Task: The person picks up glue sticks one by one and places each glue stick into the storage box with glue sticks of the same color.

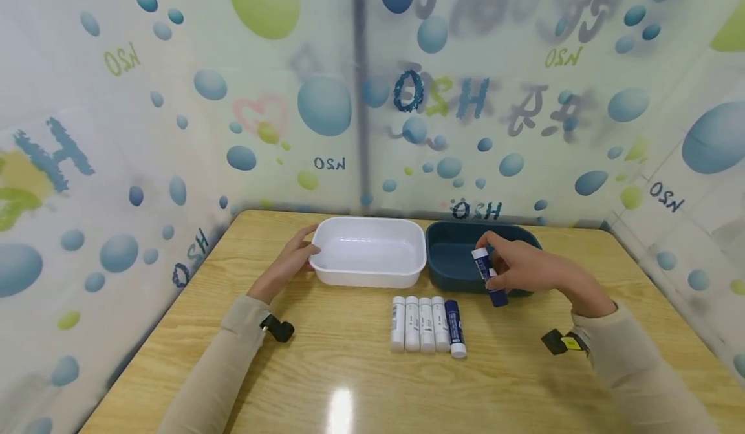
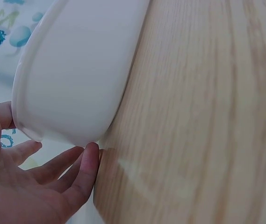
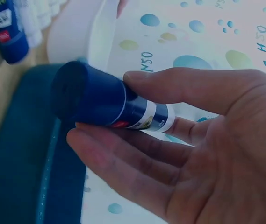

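At the left end of a white plastic basin [image 1: 368,279], my left hand [image 1: 291,256] holds the rim, thumb on its edge. The left wrist view shows the fingertips [image 2: 91,151] against the end wall, low down. My right hand [image 1: 526,266] pinches a dark blue glue stick [image 3: 100,98] between thumb and fingers. It is tilted, its white end up, over the front rim of a dark teal basin [image 1: 451,262]. Several white glue sticks [image 1: 412,324] lie side by side on the table, with another dark blue glue stick [image 1: 454,324] at the right end of their row.
Both basins stand side by side near the back of the wooden table [image 1: 314,356]. A patterned wall covering [image 1: 279,182] rises behind them and along both sides. Small dark devices [image 1: 279,329] are strapped at the wrists.
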Motion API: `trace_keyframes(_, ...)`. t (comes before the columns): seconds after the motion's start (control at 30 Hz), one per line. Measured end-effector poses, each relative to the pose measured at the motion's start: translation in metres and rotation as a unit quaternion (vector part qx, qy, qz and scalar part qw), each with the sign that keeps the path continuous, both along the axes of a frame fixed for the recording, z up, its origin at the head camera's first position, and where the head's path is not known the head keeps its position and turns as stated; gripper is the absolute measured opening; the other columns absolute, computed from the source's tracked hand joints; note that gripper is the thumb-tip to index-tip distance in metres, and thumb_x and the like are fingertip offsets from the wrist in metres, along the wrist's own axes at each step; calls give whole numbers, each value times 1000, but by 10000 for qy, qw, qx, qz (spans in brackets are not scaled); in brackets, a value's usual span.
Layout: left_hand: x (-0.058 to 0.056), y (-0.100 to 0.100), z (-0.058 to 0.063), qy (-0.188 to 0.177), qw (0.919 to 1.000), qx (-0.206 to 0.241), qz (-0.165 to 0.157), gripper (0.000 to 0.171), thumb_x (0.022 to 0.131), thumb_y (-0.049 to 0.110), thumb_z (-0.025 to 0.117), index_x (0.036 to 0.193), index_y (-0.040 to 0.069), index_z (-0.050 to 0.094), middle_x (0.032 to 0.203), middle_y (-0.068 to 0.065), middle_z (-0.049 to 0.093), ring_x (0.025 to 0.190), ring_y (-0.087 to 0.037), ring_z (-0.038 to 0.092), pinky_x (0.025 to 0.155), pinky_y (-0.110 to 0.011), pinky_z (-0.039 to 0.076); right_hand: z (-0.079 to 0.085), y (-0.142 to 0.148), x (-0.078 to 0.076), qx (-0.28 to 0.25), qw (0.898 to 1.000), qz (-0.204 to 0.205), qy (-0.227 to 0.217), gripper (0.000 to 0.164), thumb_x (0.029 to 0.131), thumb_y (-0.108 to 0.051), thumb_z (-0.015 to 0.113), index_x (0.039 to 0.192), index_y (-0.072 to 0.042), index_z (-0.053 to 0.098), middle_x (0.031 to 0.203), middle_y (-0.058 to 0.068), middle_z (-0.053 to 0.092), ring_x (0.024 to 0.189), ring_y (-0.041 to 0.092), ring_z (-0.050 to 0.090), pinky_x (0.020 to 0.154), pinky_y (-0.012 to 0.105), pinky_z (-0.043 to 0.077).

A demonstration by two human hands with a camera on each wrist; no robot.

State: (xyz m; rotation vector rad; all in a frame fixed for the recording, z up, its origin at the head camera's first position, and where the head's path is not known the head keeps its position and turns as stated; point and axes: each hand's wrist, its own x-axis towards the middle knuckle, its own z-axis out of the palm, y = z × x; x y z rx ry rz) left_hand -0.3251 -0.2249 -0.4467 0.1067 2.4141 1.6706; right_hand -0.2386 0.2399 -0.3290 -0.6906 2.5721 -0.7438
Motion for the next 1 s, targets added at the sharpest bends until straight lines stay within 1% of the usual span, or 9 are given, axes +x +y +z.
trace_keyframes(0.13,1,1,2,-36,10000,11,-3,68,105,22,47,167,18,18,154,-31,44,115,-27,62,92,-36,56,16,1,-10,-90,9997,-49,-200,62,96,-15,70,144,-2,33,98,10,71,78,19,68,71,36,59)
trace_keyframes(0.2,1,1,3,-34,10000,6,-14,68,105,23,47,167,18,18,154,-31,44,115,-26,61,95,-39,55,25,1,-14,-5,9998,-37,-190,62,97,-15,70,144,-2,33,99,10,71,78,20,69,72,36,59)
trace_keyframes(0.27,0,1,3,-8,10000,-5,-22,68,105,23,47,167,18,18,154,-31,45,116,-27,61,95,-38,55,32,1,-19,84,9997,-48,-204,61,98,-15,69,144,-2,32,101,12,72,79,20,69,73,36,59)
trace_keyframes(0.4,0,1,4,53,9999,-72,-48,68,105,24,47,167,19,18,154,-30,45,119,-30,61,93,-32,54,41,1,-28,223,9995,-49,-205,60,98,-14,68,144,-2,30,102,13,71,81,19,70,75,36,60)
trace_keyframes(0.5,1,1,5,96,9999,-90,-59,68,105,23,47,167,19,19,154,-30,45,119,-31,61,90,-29,54,44,1,-34,254,9995,-37,-184,60,98,-13,67,144,-2,30,100,13,70,80,21,70,75,37,60)
trace_keyframes(0.63,2,1,6,145,9998,-93,-78,68,105,23,47,166,18,19,153,-30,45,117,-30,62,87,-27,54,47,1,-40,250,9995,-39,-212,62,98,-13,67,145,-1,28,104,18,70,82,22,71,77,41,62)
trace_keyframes(0.83,0,1,2,109,9999,-38,-55,67,105,22,48,166,17,21,151,-31,47,112,-26,63,87,-28,55,48,2,-54,416,9987,-148,-273,63,97,-13,70,143,-1,28,113,23,67,87,22,73,79,42,62)
trace_keyframes(1.0,1,0,1,-3,10000,24,-32,68,105,23,49,166,19,20,153,-30,46,114,-26,63,90,-31,55,48,6,-69,580,9972,-244,-406,64,97,-13,70,142,1,27,116,26,67,91,25,74,82,44,62)
